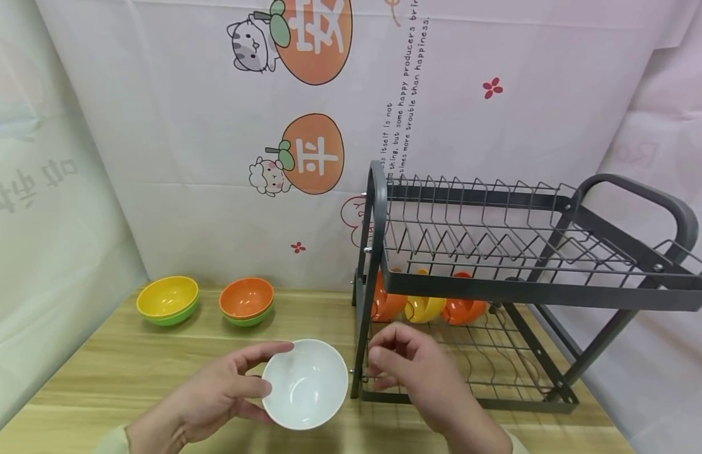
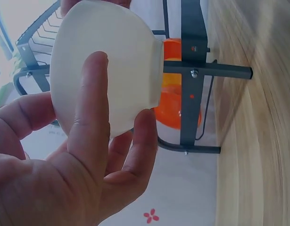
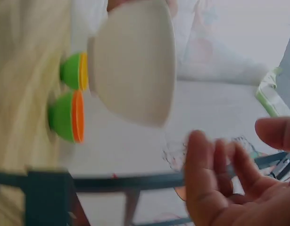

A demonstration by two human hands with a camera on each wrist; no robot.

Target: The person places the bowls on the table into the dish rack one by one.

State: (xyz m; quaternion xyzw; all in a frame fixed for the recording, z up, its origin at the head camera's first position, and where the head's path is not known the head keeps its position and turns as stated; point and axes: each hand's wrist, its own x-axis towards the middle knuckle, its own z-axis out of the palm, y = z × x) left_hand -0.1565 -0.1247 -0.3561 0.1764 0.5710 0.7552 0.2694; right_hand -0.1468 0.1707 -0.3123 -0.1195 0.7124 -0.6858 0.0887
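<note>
My left hand (image 1: pixel 231 384) holds a white bowl (image 1: pixel 305 391) above the front of the table, its mouth tilted toward the head camera. In the left wrist view, the thumb lies along the bowl's outer wall (image 2: pixel 126 56) and other fingers reach round by its foot. My right hand (image 1: pixel 413 372) is apart from the bowl, to its right, with loosely bent fingers and nothing in them. It overlaps the lower front of the dark dish rack (image 1: pixel 364 315) in the head view. The right wrist view shows the white bowl (image 3: pixel 135 61) beyond the fingertips (image 3: pixel 197 141).
Yellow-over-green bowls (image 1: pixel 168 297) and orange-over-green bowls (image 1: pixel 247 299) are nested at the table's back left. On the rack's lower tier stand orange (image 1: pixel 463 309) and yellow (image 1: pixel 426 309) dishes. The rack's upper wire tier (image 1: pixel 487 246) juts out to the right.
</note>
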